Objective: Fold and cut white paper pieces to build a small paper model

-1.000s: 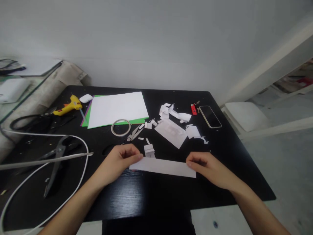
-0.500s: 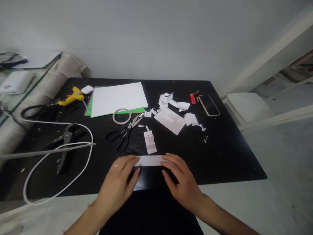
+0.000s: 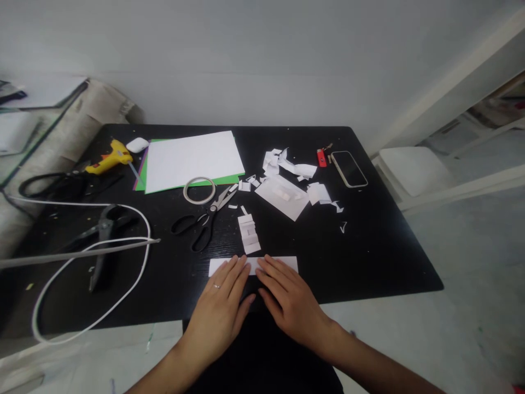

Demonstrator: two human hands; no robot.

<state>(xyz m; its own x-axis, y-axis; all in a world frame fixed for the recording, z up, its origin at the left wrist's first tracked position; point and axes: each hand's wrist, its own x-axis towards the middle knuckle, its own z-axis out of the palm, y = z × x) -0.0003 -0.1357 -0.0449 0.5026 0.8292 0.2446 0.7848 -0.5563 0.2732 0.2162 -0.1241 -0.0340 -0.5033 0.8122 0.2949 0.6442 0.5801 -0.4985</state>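
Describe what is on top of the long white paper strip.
Fingers of the left hand and right hand rest on the paper strip. Its ends and a middle section show; the parts under the fingers, and the tabletop beneath, are covered.

One head-worn camera looks forward and down past the left hand [image 3: 219, 306] and right hand [image 3: 293, 303], near at lower centre, to the wall [image 3: 262, 60] across the top.
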